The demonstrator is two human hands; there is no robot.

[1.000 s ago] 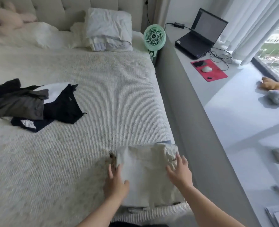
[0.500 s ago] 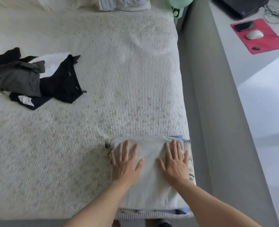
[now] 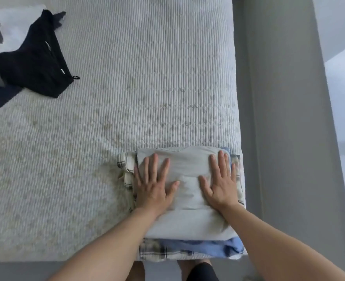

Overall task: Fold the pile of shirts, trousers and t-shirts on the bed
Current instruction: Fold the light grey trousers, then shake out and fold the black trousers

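A folded pale grey garment (image 3: 187,165) tops a stack at the bed's near right corner. Under it lie a blue garment (image 3: 204,247) and a plaid one (image 3: 157,254). My left hand (image 3: 153,185) presses flat on the left half of the top garment, fingers spread. My right hand (image 3: 220,183) presses flat on its right half. An unfolded pile of dark clothes (image 3: 33,61), black, grey and white, lies at the far left of the bed.
The ribbed white bedcover (image 3: 137,78) stretches between the stack and the dark pile. A grey padded bed frame (image 3: 279,118) runs along the right side, with pale floor beyond. My legs show below the bed's near edge.
The view tilted further down and closer over the stack. Both hands slid outward a little on the top garment and still press it flat.
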